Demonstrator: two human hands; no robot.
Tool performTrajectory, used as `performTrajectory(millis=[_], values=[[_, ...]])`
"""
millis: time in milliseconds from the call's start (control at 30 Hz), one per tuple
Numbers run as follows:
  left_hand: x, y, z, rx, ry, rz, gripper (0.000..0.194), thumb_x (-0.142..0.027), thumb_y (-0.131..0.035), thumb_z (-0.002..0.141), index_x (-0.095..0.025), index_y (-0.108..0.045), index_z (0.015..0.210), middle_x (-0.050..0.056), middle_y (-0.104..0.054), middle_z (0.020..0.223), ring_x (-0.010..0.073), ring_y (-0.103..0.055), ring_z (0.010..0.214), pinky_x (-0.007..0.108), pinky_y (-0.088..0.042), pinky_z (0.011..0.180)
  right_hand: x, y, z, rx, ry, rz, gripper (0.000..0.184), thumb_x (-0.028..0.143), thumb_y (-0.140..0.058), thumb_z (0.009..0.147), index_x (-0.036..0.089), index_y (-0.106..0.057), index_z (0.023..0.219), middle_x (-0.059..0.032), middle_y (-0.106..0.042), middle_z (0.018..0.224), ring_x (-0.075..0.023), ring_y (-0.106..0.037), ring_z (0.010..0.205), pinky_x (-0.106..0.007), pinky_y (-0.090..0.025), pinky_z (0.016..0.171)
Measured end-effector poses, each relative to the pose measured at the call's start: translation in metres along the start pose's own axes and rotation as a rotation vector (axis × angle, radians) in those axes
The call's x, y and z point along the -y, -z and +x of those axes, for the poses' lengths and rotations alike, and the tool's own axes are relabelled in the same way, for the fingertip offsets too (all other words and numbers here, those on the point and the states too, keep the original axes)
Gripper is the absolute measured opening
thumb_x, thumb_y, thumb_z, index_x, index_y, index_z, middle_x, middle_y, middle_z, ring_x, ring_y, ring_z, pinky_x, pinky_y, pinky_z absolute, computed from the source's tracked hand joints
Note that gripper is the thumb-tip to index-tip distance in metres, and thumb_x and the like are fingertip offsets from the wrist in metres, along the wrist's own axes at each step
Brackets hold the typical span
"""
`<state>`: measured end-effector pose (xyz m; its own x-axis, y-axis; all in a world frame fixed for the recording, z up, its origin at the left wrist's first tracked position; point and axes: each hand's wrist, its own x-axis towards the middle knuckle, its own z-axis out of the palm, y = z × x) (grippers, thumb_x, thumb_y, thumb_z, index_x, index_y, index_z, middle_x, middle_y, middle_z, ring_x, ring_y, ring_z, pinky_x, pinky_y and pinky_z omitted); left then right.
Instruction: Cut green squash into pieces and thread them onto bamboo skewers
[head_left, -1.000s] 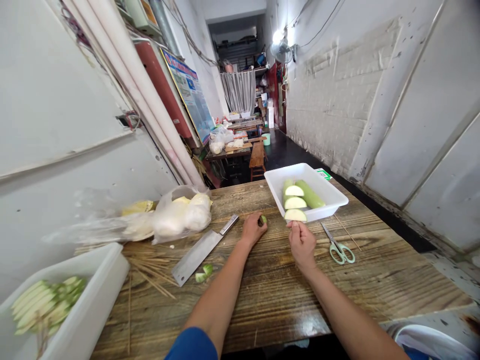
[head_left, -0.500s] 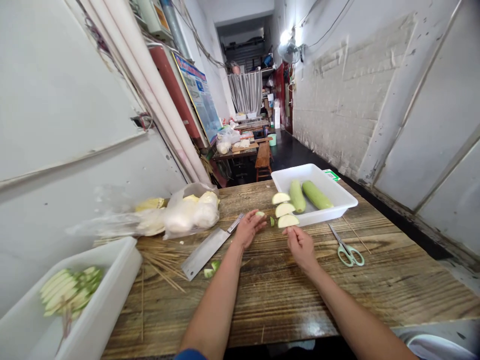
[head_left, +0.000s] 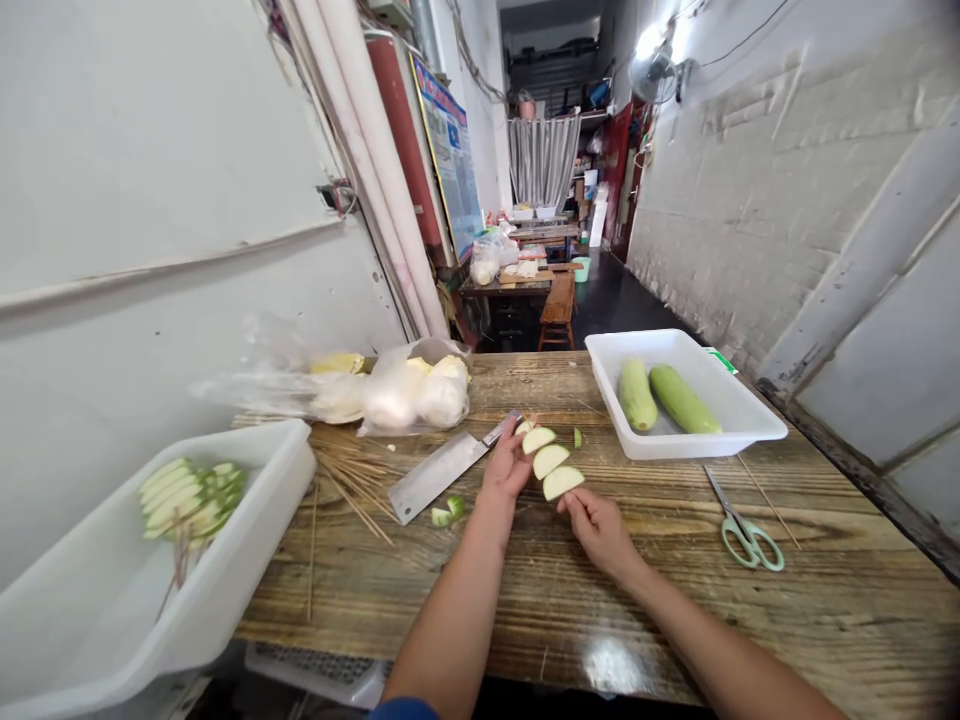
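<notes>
The row of three pale half-round slices with green rind [head_left: 551, 461], which overlapped the shallow white plastic tray [head_left: 684, 447] in view a second ago, now shows clear of it to the left, between the person's two bare hands over the brown wood-grained worktop [head_left: 645, 610]. With the row out of the way, the two long light-green gourds [head_left: 637, 395] in the tray show whole.

The right hand [head_left: 600, 530] stays closed in a pinch at the near end of the row; whether a stick runs through the slices is hard to make out. The left hand [head_left: 508, 465], earlier curled round a small green piece, has come up to the far end, its grip half open and cupped beside a small pale slice [head_left: 525, 427]; how firmly that is held cannot be told. The row is thus now within reach of both hands. A small green rind scrap [head_left: 577, 437] lies on the worktop, just beyond the slices.

As for writing, the blue printed wall poster [head_left: 448, 140] carries lines too small to read, and the green-and-white label card [head_left: 721, 360] behind the tray is equally illegible. No brand is readable on the broad steel cleaver [head_left: 439, 475].
</notes>
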<state>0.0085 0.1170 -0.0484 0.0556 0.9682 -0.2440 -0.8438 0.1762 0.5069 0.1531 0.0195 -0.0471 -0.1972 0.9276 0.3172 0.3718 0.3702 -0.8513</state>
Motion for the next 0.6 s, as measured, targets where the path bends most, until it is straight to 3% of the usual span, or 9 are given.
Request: performTrajectory(millis=[67,233,333,467,600], values=[[-0.005,0.000,-0.002,-0.033,-0.029,-0.024,0.048,0.003,-0.051,0.074,-0.020,-0.048,0.116,0.009,-0.063,0.110,0.0146,-0.064,0.090,0.029,-0.051,0.082,0.001,0.000,-0.003,0.030,-0.014,-0.038,0.032,0.031,-0.037,0.088,0.017,-0.056,0.066,0.0016,-0.050,0.053,-0.0122,-0.044,0.049,-0.022,-0.030,0.051],[-0.017,-0.004,-0.004,-0.023,-0.003,-0.190,0.030,-0.001,-0.046,0.080,-0.010,-0.054,0.108,0.015,-0.061,0.112,0.0218,-0.059,0.105,0.033,-0.052,0.086,0.006,-0.001,-0.009,0.084,-0.035,-0.072,0.033,0.031,-0.036,0.087,0.017,-0.056,0.065,0.0010,-0.051,0.054,-0.0126,-0.045,0.050,-0.022,-0.030,0.051],[-0.024,-0.007,-0.005,-0.039,0.035,-0.289,0.031,-0.002,-0.039,0.084,-0.006,-0.051,0.112,0.018,-0.058,0.117,0.0264,-0.052,0.114,0.036,-0.053,0.087,0.008,0.000,-0.011,0.093,-0.036,-0.061,0.032,0.031,-0.035,0.087,0.017,-0.055,0.065,0.0004,-0.053,0.056,-0.0131,-0.047,0.051,-0.023,-0.031,0.053],[-0.029,-0.007,-0.007,-0.021,0.065,-0.349,0.037,-0.002,-0.032,0.087,-0.006,-0.047,0.120,0.019,-0.053,0.124,0.0260,-0.046,0.120,0.035,-0.053,0.088,0.008,0.003,-0.011,0.089,-0.060,-0.054,0.033,0.032,-0.036,0.087,0.017,-0.055,0.066,0.0003,-0.053,0.057,-0.0134,-0.047,0.053,-0.023,-0.032,0.054],[-0.029,-0.005,-0.007,0.054,0.066,-0.347,0.030,-0.013,-0.033,0.092,-0.007,-0.051,0.116,0.019,-0.055,0.121,0.0258,-0.044,0.122,0.030,-0.054,0.085,0.008,0.004,-0.010,0.088,-0.074,-0.034,0.033,0.033,-0.036,0.087,0.017,-0.056,0.065,0.0010,-0.052,0.055,-0.0130,-0.045,0.052,-0.023,-0.031,0.053]])
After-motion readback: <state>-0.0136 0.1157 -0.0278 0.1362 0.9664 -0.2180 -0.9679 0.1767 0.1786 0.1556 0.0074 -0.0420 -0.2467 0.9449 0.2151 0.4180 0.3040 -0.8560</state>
